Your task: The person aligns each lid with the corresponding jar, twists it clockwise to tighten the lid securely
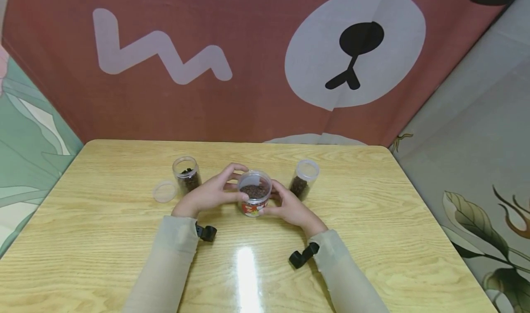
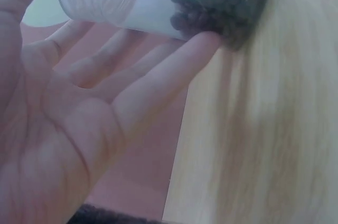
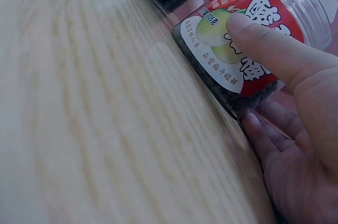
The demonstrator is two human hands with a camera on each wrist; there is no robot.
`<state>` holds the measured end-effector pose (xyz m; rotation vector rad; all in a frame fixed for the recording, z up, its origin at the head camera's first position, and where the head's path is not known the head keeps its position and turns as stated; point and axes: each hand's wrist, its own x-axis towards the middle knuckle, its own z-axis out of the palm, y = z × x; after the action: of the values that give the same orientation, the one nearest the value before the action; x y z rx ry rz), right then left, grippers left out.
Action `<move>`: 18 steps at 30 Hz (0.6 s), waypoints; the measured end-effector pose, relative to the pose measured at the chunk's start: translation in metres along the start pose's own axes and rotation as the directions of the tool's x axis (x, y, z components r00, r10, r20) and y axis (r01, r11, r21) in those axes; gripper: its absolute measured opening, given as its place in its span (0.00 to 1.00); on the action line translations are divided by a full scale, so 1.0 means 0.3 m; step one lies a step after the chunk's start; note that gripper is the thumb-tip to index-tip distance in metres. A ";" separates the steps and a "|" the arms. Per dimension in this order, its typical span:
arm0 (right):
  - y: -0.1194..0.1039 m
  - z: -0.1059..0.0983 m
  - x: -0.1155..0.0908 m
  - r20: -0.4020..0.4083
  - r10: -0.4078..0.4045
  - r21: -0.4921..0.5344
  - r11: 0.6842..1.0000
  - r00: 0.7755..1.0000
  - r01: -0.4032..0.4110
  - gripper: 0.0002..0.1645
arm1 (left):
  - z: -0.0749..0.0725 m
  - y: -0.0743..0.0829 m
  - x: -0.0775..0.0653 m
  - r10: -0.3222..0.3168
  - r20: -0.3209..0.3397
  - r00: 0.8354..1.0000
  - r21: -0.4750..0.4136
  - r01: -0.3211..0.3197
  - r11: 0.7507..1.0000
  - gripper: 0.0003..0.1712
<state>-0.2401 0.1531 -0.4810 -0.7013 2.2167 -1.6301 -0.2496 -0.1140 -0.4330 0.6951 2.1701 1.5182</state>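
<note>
Between both hands is a clear plastic jar [image 1: 254, 192] with a red label [image 3: 237, 28] and small dark brown pieces inside. Its top is uncovered, showing the threaded rim. My left hand [image 1: 213, 191] grips it from the left, thumb at the front of the rim and fingers reaching round the far side. From the right, my right hand [image 1: 290, 207] holds it lower down, thumb on the label and fingers behind. In the right wrist view the jar's base is right at the tabletop. The left wrist view shows my left fingers alongside the clear wall and the dark pieces.
An uncovered clear jar [image 1: 188, 175] of dark pieces stands behind my left hand, a round translucent lid [image 1: 164, 191] lying beside it. Beyond my right hand is another jar [image 1: 303, 179], topped with a whitish lid. A patterned cloth [image 1: 248, 96] hangs behind the wooden table [image 1: 372, 239].
</note>
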 end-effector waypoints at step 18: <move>0.013 -0.004 0.004 -0.001 -0.029 -0.019 0.999 1.000 0.029 0.49 | -0.012 -0.005 -0.003 0.060 0.094 0.994 -0.114 -0.049 0.992 0.44</move>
<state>-0.2424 0.1543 -0.4844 -0.7410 2.2361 -1.6252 -0.2512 -0.1177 -0.4331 0.7800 1.9936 1.5860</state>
